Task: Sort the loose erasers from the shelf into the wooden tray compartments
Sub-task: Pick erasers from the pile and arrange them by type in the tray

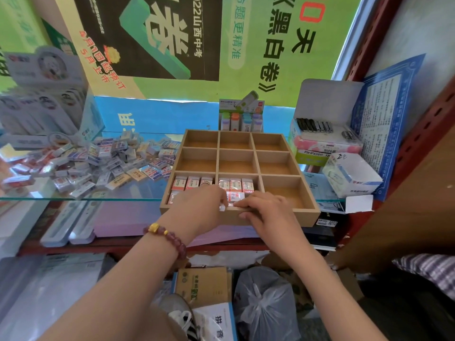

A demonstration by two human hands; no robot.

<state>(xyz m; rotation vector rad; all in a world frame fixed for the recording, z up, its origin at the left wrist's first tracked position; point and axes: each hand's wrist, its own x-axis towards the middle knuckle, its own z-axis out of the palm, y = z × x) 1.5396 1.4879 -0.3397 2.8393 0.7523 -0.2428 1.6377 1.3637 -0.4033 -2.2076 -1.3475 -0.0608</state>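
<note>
A wooden tray [290,212] with nine compartments sits on the glass shelf [81,198]. Its near-left and near-middle compartments hold rows of red-and-white wrapped erasers [235,185]. A heap of loose erasers [103,161] lies on the glass to the tray's left. My left hand [197,209] and my right hand [267,212] meet over the tray's near edge at the middle compartment. Together their fingertips pinch a small wrapped eraser [227,205]. Part of the near-left compartment is hidden by my left hand.
Behind the tray stands a display of correction tapes [241,120]. To the right are boxes with black clips [317,134] and a white box [352,174]. Stacked boxes [41,104] fill the left. Below the shelf lie pen cases, a carton and a plastic bag [266,303].
</note>
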